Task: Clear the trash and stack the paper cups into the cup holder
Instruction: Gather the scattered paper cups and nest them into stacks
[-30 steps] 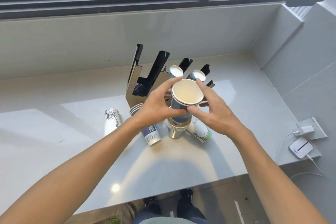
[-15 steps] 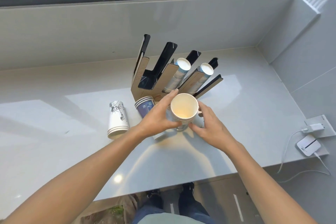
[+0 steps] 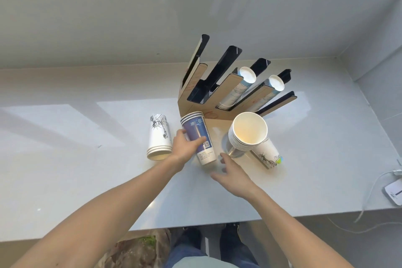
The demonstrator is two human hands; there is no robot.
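A wooden cup holder (image 3: 204, 95) with black slanted slots stands at the back of the counter; two slots hold cup stacks (image 3: 239, 89). In front of it an upright stack of white cups (image 3: 250, 130) stands free. A blue cup stack (image 3: 199, 137) lies on its side, and my left hand (image 3: 185, 148) is wrapped around its lower half. My right hand (image 3: 232, 174) hovers open just right of that stack's base, touching nothing. A white printed cup stack (image 3: 158, 137) lies at the left. Another printed cup (image 3: 266, 154) lies behind the upright stack.
The grey counter (image 3: 87, 169) runs to a raised wall and window ledge behind. A white device with a cable (image 3: 393, 191) sits at the far right edge. My legs and shoes show below the counter's front edge.
Both hands let go of the upright cup stack, which now stands alone. My left hand moved left onto the lying blue stack; my right hand drew back toward me.
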